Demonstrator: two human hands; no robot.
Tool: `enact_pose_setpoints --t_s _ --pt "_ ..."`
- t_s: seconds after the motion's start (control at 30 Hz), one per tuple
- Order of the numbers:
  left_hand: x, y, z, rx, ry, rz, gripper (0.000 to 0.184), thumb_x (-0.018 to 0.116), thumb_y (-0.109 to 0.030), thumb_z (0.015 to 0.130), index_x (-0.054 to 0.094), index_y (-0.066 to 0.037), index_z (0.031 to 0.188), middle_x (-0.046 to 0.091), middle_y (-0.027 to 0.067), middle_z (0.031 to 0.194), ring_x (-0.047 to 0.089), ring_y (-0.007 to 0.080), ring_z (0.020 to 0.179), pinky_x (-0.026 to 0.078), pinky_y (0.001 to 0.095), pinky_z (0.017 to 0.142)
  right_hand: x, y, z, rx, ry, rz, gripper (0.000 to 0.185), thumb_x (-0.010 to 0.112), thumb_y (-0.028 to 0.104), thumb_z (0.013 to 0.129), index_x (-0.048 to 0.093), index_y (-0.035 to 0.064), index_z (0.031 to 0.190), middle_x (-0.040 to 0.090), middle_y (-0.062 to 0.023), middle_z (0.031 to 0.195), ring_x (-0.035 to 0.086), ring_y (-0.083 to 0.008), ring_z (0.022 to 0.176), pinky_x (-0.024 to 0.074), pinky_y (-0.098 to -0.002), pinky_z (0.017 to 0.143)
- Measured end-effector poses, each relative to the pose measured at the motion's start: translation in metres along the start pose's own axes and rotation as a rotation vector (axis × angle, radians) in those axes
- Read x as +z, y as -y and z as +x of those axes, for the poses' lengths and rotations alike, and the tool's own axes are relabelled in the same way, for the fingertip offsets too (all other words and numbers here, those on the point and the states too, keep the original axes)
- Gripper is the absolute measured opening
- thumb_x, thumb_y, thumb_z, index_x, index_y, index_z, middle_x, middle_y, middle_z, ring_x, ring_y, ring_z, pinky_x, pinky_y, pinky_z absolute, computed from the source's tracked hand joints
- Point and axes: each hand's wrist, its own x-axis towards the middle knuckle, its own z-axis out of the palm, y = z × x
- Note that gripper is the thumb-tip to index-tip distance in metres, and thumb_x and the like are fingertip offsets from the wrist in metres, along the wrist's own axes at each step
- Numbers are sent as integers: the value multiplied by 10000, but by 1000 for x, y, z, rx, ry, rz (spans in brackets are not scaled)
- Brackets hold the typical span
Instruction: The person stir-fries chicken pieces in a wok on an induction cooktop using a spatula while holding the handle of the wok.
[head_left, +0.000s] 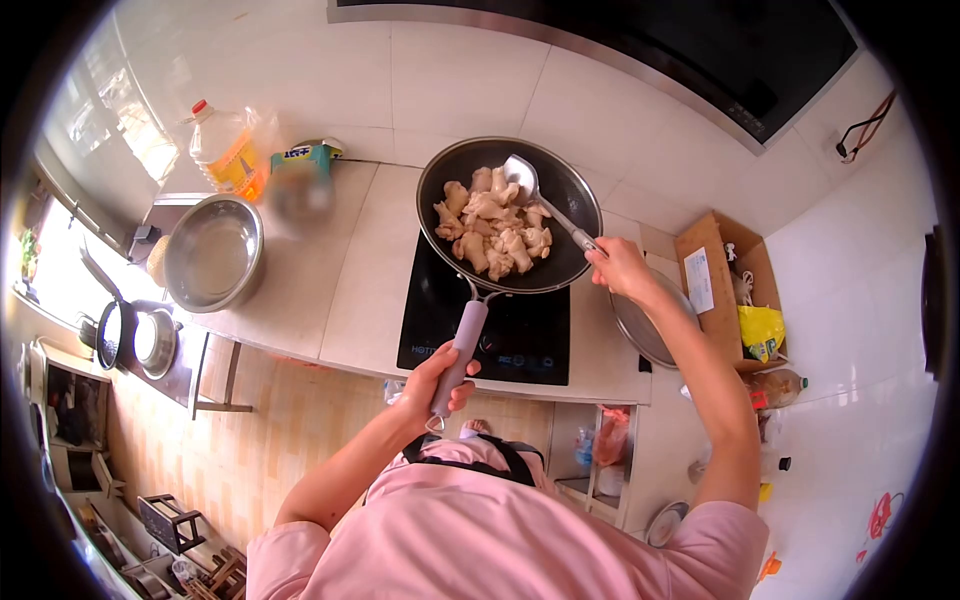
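A dark wok [580, 200] sits on the black induction cooktop [420, 320], its long handle pointing toward me. My left hand [436, 380] is closed around that lilac handle [462, 350]. Pale chicken pieces [490, 225] are heaped in the wok's left and middle part. A metal spatula [562, 218] reaches into the wok from the right, its blade against the upper edge of the chicken. My right hand [622, 268] is wrapped round the spatula's handle, just past the wok's right rim.
On the counter's left stand a steel bowl [215, 255], an oil bottle [225, 150] and a green packet [310, 155]. Right of the cooktop lies a round lid [640, 325], beside a cardboard box [705, 260]. A dark range hood [640, 50] hangs above.
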Motion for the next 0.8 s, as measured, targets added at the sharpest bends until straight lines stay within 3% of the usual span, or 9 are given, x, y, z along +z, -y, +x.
enact_pose_setpoints --t_s 0.03,0.13,0.23,0.27,0.37,0.43,0.63,0.8 --pt "0 -1 -1 -4 -11 5 282 438 -263 931 334 -145 1165 476 49 866 414 98 516 350 208 400 4 3 -2 40 1 48 219 543 166 873 567 -45 818 589 -152 580 618 -233 521 481 -373 551" --pt "3 0 -1 -17 -35 7 277 440 -260 934 337 -149 1166 470 52 866 415 96 509 353 199 386 15 4 -11 -141 -78 -100 196 546 170 876 568 -24 866 581 -161 571 615 -273 529 481 -397 547" --pt "5 -1 -1 -11 -55 -13 273 449 -255 936 345 -147 1164 461 61 867 416 93 496 363 185 357 6 2 -18 -383 -381 -591 191 558 177 873 553 2 950 588 -171 598 609 -317 546 482 -416 550" --pt "4 -1 -1 -7 -53 -14 277 452 -255 935 346 -144 1165 461 62 866 416 94 495 364 186 356 -2 0 -20 -333 -391 -611 254 587 172 851 528 23 1048 603 -174 638 606 -339 575 483 -422 557" --pt "0 -4 -1 4 -33 1 291 445 -257 929 342 -130 1169 470 60 874 412 94 511 353 192 379 -41 18 -56 -306 -367 -640 314 585 158 847 525 49 1136 612 -179 706 595 -369 659 464 -446 584" --pt "-2 -4 0 5 -26 14 298 443 -261 925 341 -123 1169 475 58 878 409 94 519 347 194 391 -64 44 -93 -284 -373 -675 374 630 155 808 520 55 1151 624 -170 780 596 -354 685 463 -430 608" --pt "-10 -3 2 -54 -60 -37 341 433 -289 936 343 -97 1203 481 62 885 398 89 531 350 186 391 -100 45 -138 -473 -281 -874 410 726 134 692 567 40 1058 606 -95 762 601 -278 664 484 -359 608" --pt "-11 -2 2 -144 52 -166 422 413 -351 946 364 -81 1267 444 29 779 372 81 531 319 184 396 -48 18 -126 -513 -271 -963 363 667 205 759 570 31 1063 566 -92 731 625 -218 647 505 -312 543"
